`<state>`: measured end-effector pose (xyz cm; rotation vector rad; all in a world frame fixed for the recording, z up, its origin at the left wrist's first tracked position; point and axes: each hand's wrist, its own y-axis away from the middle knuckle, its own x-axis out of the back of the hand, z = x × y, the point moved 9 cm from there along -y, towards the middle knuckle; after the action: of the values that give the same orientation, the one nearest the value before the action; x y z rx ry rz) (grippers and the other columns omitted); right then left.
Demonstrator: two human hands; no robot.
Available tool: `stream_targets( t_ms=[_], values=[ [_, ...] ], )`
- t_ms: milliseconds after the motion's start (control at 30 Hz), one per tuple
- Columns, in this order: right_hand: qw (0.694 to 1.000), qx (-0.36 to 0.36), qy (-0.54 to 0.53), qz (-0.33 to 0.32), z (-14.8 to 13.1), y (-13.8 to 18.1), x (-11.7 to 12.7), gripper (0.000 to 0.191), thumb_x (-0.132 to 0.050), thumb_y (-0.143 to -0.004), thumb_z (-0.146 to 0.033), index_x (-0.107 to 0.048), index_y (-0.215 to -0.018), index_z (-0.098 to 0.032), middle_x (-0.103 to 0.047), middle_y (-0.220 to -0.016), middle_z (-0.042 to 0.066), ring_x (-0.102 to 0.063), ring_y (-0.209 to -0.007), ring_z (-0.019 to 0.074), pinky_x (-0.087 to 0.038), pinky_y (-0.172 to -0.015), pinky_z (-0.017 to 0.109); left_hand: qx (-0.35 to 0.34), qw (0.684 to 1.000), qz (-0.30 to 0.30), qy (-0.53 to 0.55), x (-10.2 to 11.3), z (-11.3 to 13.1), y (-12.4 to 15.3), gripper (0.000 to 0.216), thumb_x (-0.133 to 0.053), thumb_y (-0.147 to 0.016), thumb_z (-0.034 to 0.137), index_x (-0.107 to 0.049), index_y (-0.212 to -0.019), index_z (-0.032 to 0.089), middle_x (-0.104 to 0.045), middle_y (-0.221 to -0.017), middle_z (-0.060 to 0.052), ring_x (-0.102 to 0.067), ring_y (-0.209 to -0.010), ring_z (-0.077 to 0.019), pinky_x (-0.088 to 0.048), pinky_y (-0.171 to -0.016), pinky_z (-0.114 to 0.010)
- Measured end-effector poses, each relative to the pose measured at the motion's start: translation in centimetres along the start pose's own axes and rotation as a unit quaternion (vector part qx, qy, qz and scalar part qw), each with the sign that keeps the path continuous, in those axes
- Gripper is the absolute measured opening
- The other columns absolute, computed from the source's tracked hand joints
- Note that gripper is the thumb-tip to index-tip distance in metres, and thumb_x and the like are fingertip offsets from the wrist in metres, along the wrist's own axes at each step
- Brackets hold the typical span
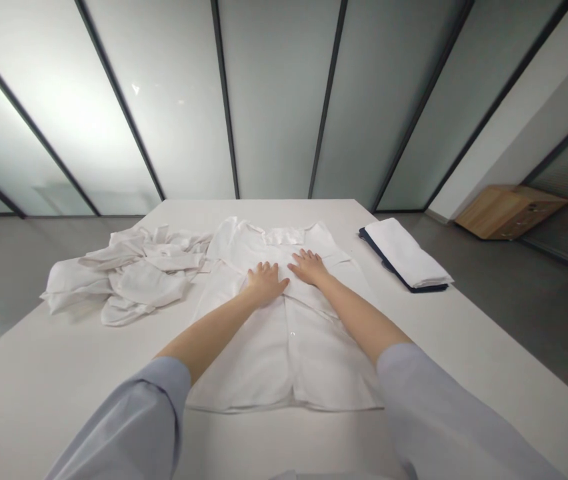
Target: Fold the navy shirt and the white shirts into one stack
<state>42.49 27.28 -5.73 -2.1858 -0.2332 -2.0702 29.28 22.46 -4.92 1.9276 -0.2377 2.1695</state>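
A white button-front shirt [264, 353] lies spread on the table in front of me, its collar toward the far side and its hem toward me. My left hand [265, 285] rests palm down on the upper left of the shirt, fingers apart. On the upper right, my right hand [310, 268] also presses flat, with its fingers spread and pointing up and left. Both hands touch the cloth without gripping it. Small creases run across the fabric around and between them. A button shows on the front placket below the hands.
Crumpled white garments [149, 273] are heaped to the left, close beside the shirt. At the right edge of the white table [464, 360] lies a stack with a folded white garment [407, 250] over a dark navy one [431, 289]. A wooden cabinet [504, 210] stands beyond.
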Motion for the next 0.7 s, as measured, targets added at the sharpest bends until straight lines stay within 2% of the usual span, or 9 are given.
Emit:
stream_targets(
  t_ms=[133,200,267,367,467,600,700],
  values=[
    [0.997,0.048,0.017,0.056,-0.9,0.1,1.7,0.051,-0.038,-0.096,-0.047,-0.05,-0.136,-0.017,-0.038,-0.15,0.014,-0.031,-0.138,0.0267,-0.023,-0.111,0.04,0.009,1.0,-0.014,-0.023,-1.3,-0.1,0.1,0.074,-0.022,-0.091,0.063,-0.026,-0.149,0.018,-0.021,-0.157,-0.018,-0.018,-0.143,-0.038,-0.017,-0.108,-0.064],
    [0.994,0.07,0.019,0.086,-1.6,1.3,2.4,0.047,-0.04,-0.096,-0.044,-0.053,-0.133,-0.017,-0.043,-0.146,0.014,-0.034,-0.135,0.0256,-0.024,-0.11,0.038,0.007,1.0,-0.001,-0.025,-1.3,-0.3,-0.9,0.074,-0.021,-0.091,0.063,-0.025,-0.15,0.019,-0.019,-0.158,-0.016,-0.016,-0.144,-0.0371,-0.015,-0.109,-0.064],
    [0.994,0.061,0.017,0.094,-1.8,2.9,2.6,0.049,-0.04,-0.096,-0.047,-0.052,-0.133,-0.019,-0.045,-0.144,0.014,-0.035,-0.134,0.0269,-0.023,-0.11,0.041,0.009,1.0,0.004,-0.02,-1.1,-0.6,-2.3,0.073,-0.023,-0.09,0.063,-0.026,-0.15,0.02,-0.02,-0.158,-0.016,-0.017,-0.144,-0.0365,-0.015,-0.109,-0.063],
    [0.999,0.002,0.009,0.047,-0.9,4.7,1.2,0.06,-0.035,-0.094,-0.057,-0.047,-0.139,-0.02,-0.041,-0.147,0.016,-0.03,-0.137,0.0338,-0.018,-0.11,0.052,0.018,1.0,0.01,-0.01,-0.7,-1.2,-4.1,0.072,-0.026,-0.091,0.062,-0.029,-0.148,0.018,-0.022,-0.157,-0.018,-0.018,-0.143,-0.0371,-0.016,-0.109,-0.062],
    [0.999,-0.039,-0.012,-0.003,0.1,5.3,-0.6,0.068,-0.027,-0.094,-0.064,-0.035,-0.148,-0.024,-0.028,-0.155,0.015,-0.022,-0.14,0.0381,-0.016,-0.108,0.06,0.0,0.999,0.048,0.0,0.3,-1.3,-4.9,0.067,-0.032,-0.091,0.057,-0.033,-0.145,0.016,-0.032,-0.152,-0.018,-0.027,-0.139,-0.0357,-0.022,-0.109,-0.058],
    [0.998,-0.049,-0.029,-0.014,0.8,3.8,-1.5,0.068,-0.021,-0.094,-0.064,-0.026,-0.151,-0.027,-0.019,-0.159,0.012,-0.017,-0.143,0.037,-0.015,-0.108,0.061,-0.053,0.992,0.114,0.005,2.1,-0.6,-3.5,0.053,-0.041,-0.091,0.046,-0.044,-0.135,0.016,-0.048,-0.139,-0.015,-0.043,-0.127,-0.0293,-0.034,-0.103,-0.043],
    [0.998,-0.052,-0.031,-0.014,1.0,2.0,-1.2,0.069,-0.021,-0.094,-0.064,-0.026,-0.151,-0.026,-0.019,-0.158,0.013,-0.018,-0.142,0.0364,-0.015,-0.109,0.06,-0.034,0.993,0.112,-0.004,2.2,-1.0,-1.5,0.049,-0.041,-0.091,0.05,-0.052,-0.125,0.018,-0.052,-0.133,-0.015,-0.045,-0.123,-0.0305,-0.036,-0.101,-0.045]
  ],
)
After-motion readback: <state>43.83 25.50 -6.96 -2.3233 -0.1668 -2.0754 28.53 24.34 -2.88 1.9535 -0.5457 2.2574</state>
